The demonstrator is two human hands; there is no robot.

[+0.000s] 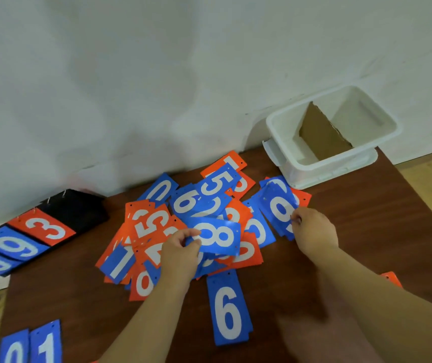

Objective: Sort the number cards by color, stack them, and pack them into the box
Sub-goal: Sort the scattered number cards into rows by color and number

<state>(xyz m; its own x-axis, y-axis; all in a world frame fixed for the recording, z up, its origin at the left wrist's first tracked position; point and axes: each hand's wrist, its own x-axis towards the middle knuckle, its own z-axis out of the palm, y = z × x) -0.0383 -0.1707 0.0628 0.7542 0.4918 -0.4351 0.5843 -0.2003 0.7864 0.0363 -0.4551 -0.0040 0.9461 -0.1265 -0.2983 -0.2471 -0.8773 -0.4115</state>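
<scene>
A dark brown wooden table (pixel 366 231) is standing against a white wall (pixel 131 74). A white plastic box (pixel 314 176) is sitting at the far right corner of the table, and a cardboard divider (pixel 322 132) is standing inside it, splitting it into two parts. No card is showing inside the box.

A loose pile of number cards (pixel 152 226), blue and orange mixed, is lying in the middle of the table. The left hand (pixel 181 255) is pinching the blue 8 card (pixel 217 239) by its short edge between thumb and curled fingers, and is holding it a little above the pile. The right hand (pixel 314 231) is gripping a blue stack (pixel 277 203) at its near edge, with the fingers curled around it. This stack is lying just beside the box. Its top digit is partly hidden by the hand; it is perhaps a 6 or an 8.

A blue 6 card (pixel 228 310) is lying alone near the front, between the two forearms. At the far left a flip scoreboard (pixel 78 208) with a black base is showing 3, 9 and 0. Two blue cards (pixel 44 344), 0 and 1, are lying at the near left corner.
</scene>
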